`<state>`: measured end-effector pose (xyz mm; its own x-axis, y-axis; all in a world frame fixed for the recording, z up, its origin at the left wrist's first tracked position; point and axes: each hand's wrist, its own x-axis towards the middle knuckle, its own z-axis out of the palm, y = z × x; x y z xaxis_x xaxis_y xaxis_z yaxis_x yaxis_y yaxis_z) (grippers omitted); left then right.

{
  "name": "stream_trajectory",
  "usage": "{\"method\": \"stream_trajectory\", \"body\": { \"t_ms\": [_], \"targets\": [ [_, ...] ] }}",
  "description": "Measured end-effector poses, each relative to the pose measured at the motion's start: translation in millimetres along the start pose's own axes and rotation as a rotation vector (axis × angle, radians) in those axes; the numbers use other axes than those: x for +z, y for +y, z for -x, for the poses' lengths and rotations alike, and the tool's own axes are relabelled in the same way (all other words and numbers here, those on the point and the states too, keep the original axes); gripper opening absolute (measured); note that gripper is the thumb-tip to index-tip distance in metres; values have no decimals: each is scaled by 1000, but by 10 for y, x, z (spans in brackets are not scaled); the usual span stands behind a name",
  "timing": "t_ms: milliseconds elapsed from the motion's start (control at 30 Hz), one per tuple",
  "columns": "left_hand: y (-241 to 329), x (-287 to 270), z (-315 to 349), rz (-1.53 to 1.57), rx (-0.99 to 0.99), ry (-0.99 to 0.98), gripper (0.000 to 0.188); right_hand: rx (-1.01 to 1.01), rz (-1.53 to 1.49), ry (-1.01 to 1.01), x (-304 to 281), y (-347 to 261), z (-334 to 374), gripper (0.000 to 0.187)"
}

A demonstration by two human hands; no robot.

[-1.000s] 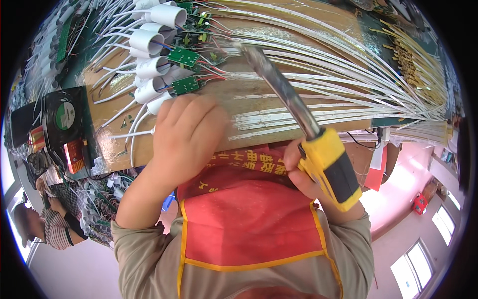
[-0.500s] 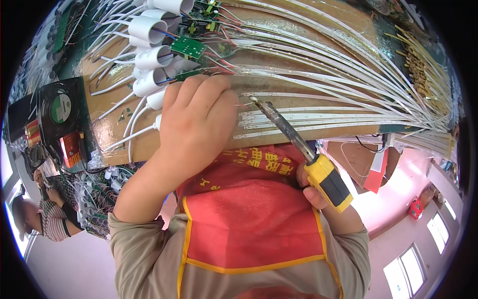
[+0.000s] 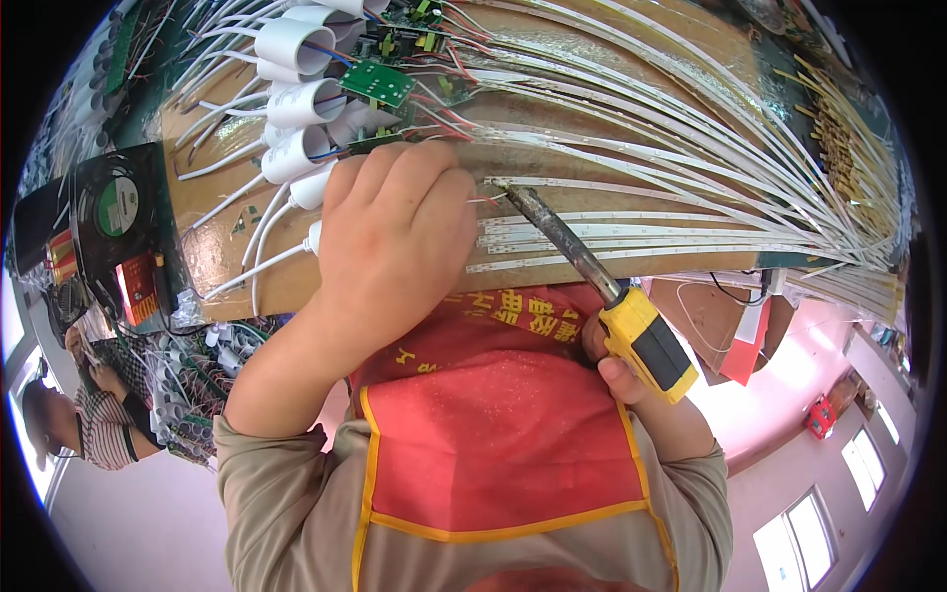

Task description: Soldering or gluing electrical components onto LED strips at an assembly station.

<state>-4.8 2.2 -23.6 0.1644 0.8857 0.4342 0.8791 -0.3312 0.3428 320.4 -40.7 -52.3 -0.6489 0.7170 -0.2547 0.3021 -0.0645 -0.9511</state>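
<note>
My right hand [image 3: 614, 363] grips the yellow and black handle of a soldering iron [image 3: 646, 340]. Its dark metal shaft slants up and left, and the tip [image 3: 508, 187] rests on the end of a white LED strip [image 3: 631, 189] on the brown board [image 3: 227, 261]. My left hand [image 3: 395, 237] lies fisted on the board just left of the tip, fingers curled. A thin red wire [image 3: 483, 200] runs out from under its thumb toward the strip end. What else the fist covers is hidden.
Many white LED strips [image 3: 691, 118] fan across the board to the right. White plastic tubes [image 3: 296, 99] and green circuit boards [image 3: 380, 84] crowd the top left. A black fan [image 3: 113, 202] stands at the left edge. Another person [image 3: 89, 424] sits at lower left.
The soldering iron has swung down and left, its tip now on the strip end. My left hand has slid along the board toward the tip.
</note>
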Motion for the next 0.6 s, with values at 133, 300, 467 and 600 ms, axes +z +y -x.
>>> {"method": "stream_trajectory", "body": {
  "t_ms": [133,300,467,600],
  "targets": [
    [-22,7,5,13,8,3,20,-1,-25,-19,-8,47,-27,37],
    [-28,24,27,-6,22,-30,19,19,-88,40,27,-11,-93,35],
    [13,-15,-15,21,-29,-37,19,-18,-75,55,54,78,-75,38],
    [14,-19,-27,30,-30,-45,19,-6,-122,103,96,98,-60,41]
  ]
}}
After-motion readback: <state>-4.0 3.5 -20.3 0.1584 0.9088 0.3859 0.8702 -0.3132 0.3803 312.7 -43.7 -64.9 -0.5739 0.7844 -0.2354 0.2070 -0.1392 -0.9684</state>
